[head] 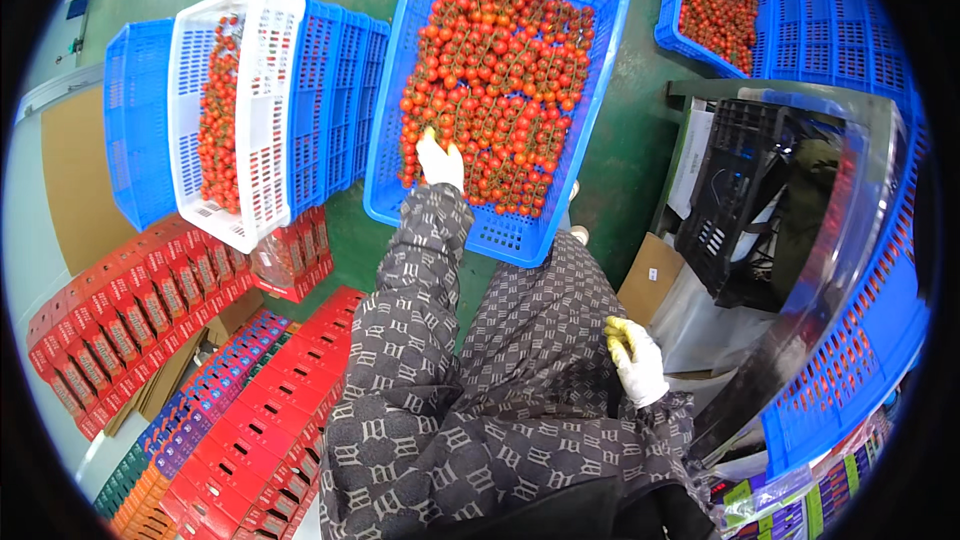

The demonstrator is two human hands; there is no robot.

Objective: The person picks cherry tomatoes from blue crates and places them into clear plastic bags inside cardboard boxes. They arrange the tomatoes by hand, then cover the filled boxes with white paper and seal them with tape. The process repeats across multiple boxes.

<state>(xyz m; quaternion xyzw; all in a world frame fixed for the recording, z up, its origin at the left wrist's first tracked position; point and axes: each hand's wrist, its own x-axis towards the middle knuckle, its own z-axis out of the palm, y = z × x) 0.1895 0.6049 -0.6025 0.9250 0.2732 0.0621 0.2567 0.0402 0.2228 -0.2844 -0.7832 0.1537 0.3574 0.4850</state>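
Observation:
A blue plastic crate [499, 240] stands before me, holding many vine cherry tomatoes [495, 82] with green stems laid in rows. My left hand [442, 161], in a white glove with a yellowed fingertip, reaches over the crate's near left part and touches the tomatoes there. Whether its fingers grip any of them cannot be made out. By my right thigh hangs my right hand [636, 361], gloved in white with yellow-stained fingers. Nothing shows in it, and its fingers are loosely bent and apart.
To the left, a white crate [262, 112] with tomatoes sits beside blue crates [330, 97]. Red cartons [255, 427] line the lower left. On the right are a black crate [731, 202], a cardboard piece [649, 277] and a blue crate [847, 367]. Another tomato-filled crate [671, 37] stands far right.

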